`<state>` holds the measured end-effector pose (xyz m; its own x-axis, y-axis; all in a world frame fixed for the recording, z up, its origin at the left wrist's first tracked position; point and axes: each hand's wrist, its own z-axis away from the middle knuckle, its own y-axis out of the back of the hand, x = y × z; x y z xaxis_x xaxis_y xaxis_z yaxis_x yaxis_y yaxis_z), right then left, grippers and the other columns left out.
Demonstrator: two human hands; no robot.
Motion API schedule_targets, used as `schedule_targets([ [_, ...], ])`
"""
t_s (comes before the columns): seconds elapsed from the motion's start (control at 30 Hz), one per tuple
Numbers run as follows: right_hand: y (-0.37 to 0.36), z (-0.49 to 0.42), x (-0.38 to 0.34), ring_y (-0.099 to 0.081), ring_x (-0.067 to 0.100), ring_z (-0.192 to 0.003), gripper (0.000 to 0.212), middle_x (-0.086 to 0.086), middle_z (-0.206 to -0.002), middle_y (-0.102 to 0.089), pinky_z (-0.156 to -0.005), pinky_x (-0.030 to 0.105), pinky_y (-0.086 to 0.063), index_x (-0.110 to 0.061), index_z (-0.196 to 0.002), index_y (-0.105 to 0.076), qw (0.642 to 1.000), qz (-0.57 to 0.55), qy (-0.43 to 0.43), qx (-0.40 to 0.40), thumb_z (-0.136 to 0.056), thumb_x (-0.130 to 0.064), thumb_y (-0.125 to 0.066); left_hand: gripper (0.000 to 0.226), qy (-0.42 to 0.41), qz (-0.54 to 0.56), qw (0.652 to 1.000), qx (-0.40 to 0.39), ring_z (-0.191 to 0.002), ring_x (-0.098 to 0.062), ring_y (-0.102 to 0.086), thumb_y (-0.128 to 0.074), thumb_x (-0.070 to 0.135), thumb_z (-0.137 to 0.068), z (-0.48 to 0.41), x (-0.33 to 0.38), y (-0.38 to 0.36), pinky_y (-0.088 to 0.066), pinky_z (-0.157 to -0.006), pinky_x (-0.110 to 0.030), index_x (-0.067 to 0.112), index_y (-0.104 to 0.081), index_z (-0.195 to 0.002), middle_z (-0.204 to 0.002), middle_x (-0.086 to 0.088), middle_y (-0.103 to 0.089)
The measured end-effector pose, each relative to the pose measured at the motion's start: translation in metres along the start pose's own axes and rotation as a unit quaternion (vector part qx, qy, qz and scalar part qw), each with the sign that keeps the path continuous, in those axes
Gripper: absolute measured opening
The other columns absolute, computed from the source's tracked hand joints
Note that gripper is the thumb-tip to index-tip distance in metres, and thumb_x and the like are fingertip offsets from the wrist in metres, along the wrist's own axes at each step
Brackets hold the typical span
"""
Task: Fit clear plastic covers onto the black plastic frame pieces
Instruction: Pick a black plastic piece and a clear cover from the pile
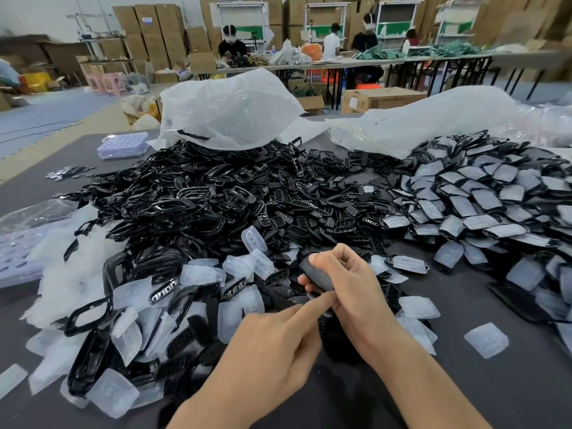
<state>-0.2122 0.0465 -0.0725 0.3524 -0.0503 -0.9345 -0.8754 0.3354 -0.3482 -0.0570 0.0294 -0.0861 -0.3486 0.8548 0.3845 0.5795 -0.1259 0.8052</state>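
My right hand [349, 286] grips a black frame piece [315, 275] just above the table, thumb on its upper end and fingers curled round it. My left hand [278, 345] reaches in from below, its index finger pressing on the lower end of that piece, where a bit of clear cover [325, 311] shows. Loose clear covers [229, 270] lie scattered in front and to the left. A big heap of black frame pieces [198, 193] fills the table's middle.
Covered, finished pieces [476, 209] are piled at the right. Two large clear plastic bags [229, 109] lie at the back of the grey table [464, 382]. A perforated lilac tray [122, 145] sits at the back left. People work at far tables.
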Motion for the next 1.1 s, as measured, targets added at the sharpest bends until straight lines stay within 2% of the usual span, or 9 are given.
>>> schedule_targets([
  [0.1, 0.000, -0.001, 0.001, -0.066, 0.016, -0.063, 0.030, 0.008, -0.070, -0.067, -0.054, 0.022, -0.053, -0.019, -0.067, -0.053, 1.000, -0.004, 0.011, -0.010, -0.091, -0.007, -0.067, 0.034, 0.060, 0.061, 0.993, 0.081, -0.049, 0.000, -0.045, -0.046, 0.030, -0.094, 0.000, -0.006, 0.001, -0.033, -0.050, -0.009, 0.041, -0.058, -0.124, -0.071, 0.022, -0.056],
  [0.2, -0.001, -0.002, 0.004, -0.069, 0.018, -0.067, 0.036, 0.005, -0.073, -0.066, -0.061, 0.026, -0.056, -0.024, -0.061, -0.055, 1.000, 0.001, 0.008, -0.030, -0.090, -0.010, -0.070, 0.021, 0.150, 0.160, 0.961, 0.169, -0.050, -0.013, -0.049, -0.042, 0.045, -0.101, -0.003, -0.018, 0.002, -0.042, -0.047, -0.028, 0.045, -0.058, -0.115, -0.066, 0.004, -0.059],
  [0.27, -0.003, -0.001, 0.005, -0.069, 0.019, -0.068, 0.034, 0.006, -0.075, -0.067, -0.065, 0.029, -0.056, -0.026, -0.061, -0.056, 0.999, 0.005, 0.005, -0.053, -0.088, -0.015, -0.073, 0.027, 0.205, 0.229, 0.935, 0.174, -0.057, -0.021, -0.054, -0.043, 0.056, -0.094, -0.006, -0.021, 0.005, -0.047, -0.051, -0.036, 0.044, -0.059, -0.112, -0.069, -0.002, -0.060],
  [0.37, -0.007, 0.002, 0.007, -0.065, 0.023, -0.068, 0.021, 0.013, -0.077, -0.070, -0.063, 0.029, -0.054, -0.024, -0.068, -0.060, 0.995, 0.033, 0.022, -0.090, -0.084, -0.021, -0.074, 0.028, 0.226, 0.300, 0.915, 0.149, -0.061, -0.013, -0.059, -0.049, 0.056, -0.087, -0.010, -0.018, 0.005, -0.049, -0.055, -0.027, 0.041, -0.065, -0.103, -0.073, 0.000, -0.067],
  [0.53, -0.005, 0.004, 0.008, -0.071, 0.016, -0.066, 0.012, -0.001, -0.082, -0.074, -0.060, 0.023, -0.055, -0.029, -0.089, -0.070, 0.977, 0.166, 0.088, -0.102, -0.096, -0.020, -0.071, 0.014, 0.241, 0.253, 0.918, 0.185, -0.054, -0.005, -0.055, -0.056, 0.028, -0.099, -0.011, -0.027, 0.006, -0.044, -0.052, -0.019, 0.030, -0.070, -0.094, -0.062, 0.004, -0.063],
  [0.73, 0.006, 0.010, 0.009, -0.069, 0.014, -0.064, 0.020, 0.003, -0.087, -0.078, -0.059, 0.022, -0.052, -0.039, -0.115, -0.061, 0.949, 0.263, 0.089, -0.146, -0.102, -0.024, -0.059, 0.020, 0.246, 0.270, 0.909, 0.201, -0.056, -0.008, -0.058, -0.051, 0.039, -0.097, -0.009, -0.031, 0.008, -0.049, -0.053, -0.021, 0.037, -0.070, -0.103, -0.070, -0.001, -0.067],
  [0.93, 0.073, -0.031, -0.065, -0.071, 0.013, -0.065, 0.030, 0.006, -0.088, -0.079, -0.058, 0.021, -0.056, -0.023, -0.133, -0.055, 0.961, 0.114, 0.214, 0.137, -0.103, -0.022, -0.059, 0.026, 0.214, 0.280, 0.918, 0.180, -0.066, -0.013, -0.064, -0.039, 0.046, -0.099, -0.007, -0.027, 0.007, -0.053, -0.055, -0.027, 0.047, -0.063, -0.107, -0.084, 0.005, -0.070],
  [1.03, 0.118, -0.049, -0.096, -0.070, 0.011, -0.060, 0.071, 0.013, -0.094, -0.077, -0.056, 0.022, -0.055, -0.018, -0.159, -0.021, 0.927, 0.051, 0.231, 0.292, -0.102, -0.031, -0.061, 0.026, 0.208, 0.280, 0.921, 0.175, -0.068, -0.015, -0.063, -0.038, 0.046, -0.100, -0.006, -0.025, 0.006, -0.052, -0.058, -0.034, 0.046, -0.064, -0.105, -0.083, 0.005, -0.069],
  [1.1, 0.134, -0.049, -0.092, -0.069, 0.012, -0.058, 0.079, 0.018, -0.098, -0.075, -0.052, 0.022, -0.054, -0.020, -0.162, -0.006, 0.918, 0.040, 0.199, 0.341, -0.103, -0.032, -0.058, 0.025, 0.206, 0.251, 0.930, 0.173, -0.070, -0.015, -0.063, -0.038, 0.047, -0.100, -0.005, -0.026, 0.006, -0.051, -0.061, -0.033, 0.046, -0.063, -0.105, -0.084, 0.007, -0.069],
])
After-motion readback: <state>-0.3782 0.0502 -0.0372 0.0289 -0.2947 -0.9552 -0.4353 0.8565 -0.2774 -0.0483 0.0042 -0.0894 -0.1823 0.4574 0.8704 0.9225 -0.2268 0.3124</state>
